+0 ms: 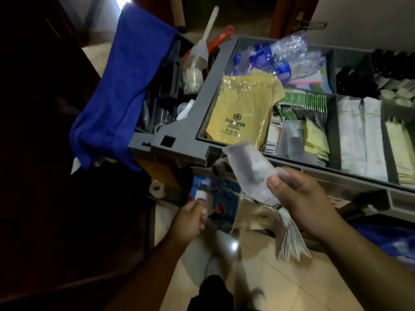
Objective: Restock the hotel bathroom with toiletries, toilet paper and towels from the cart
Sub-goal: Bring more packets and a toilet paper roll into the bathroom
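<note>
Gripping pouch (249, 169) in right hand (301, 198), nearer tray (202, 104), long axis slanting toward it; pinching white item (200, 195) in left hand (188, 218).

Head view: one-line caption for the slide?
Right hand pinches a translucent packet in front of the grey cart tray of toiletries; the blurred left hand is lower down.

Cart tray (336, 176) compartments lie open from above; blue cloth (125, 75) drapes the neighbouring bin (167, 90).
</note>
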